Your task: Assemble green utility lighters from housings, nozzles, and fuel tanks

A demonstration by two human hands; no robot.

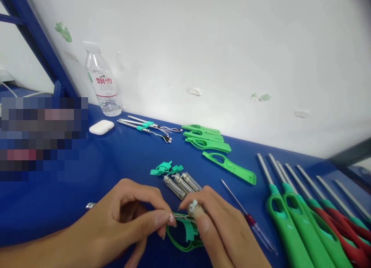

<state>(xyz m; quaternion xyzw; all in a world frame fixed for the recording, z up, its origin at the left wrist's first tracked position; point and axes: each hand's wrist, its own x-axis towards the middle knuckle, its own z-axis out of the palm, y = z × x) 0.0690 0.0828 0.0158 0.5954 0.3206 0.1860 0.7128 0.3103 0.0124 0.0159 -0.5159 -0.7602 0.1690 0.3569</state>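
My left hand (pixel 130 212) pinches a tiny white wire end (pixel 171 217) between thumb and forefinger. Thin wires run from there over an open green lighter casing half (pixel 176 245), which lies below both hands with a teal trigger (pixel 189 230) in it. In my right hand (pixel 223 229), thumb and fingers close around what looks like a small fuel tank (pixel 195 209) with a pale valve on top; its lower part is hidden. Just beyond my fingers lie several clear fuel tanks (pixel 175 187) and a heap of loose teal triggers (pixel 162 168).
Green casing halves (pixel 228 168) and metal lighter tubes with wires (pixel 133 124) lie near the wall. A screwdriver (pixel 252 221) is right of my hand, beside several assembled green and red lighters (pixel 292 221). A water bottle (pixel 102 82) and a white case (pixel 101 127) stand back left.
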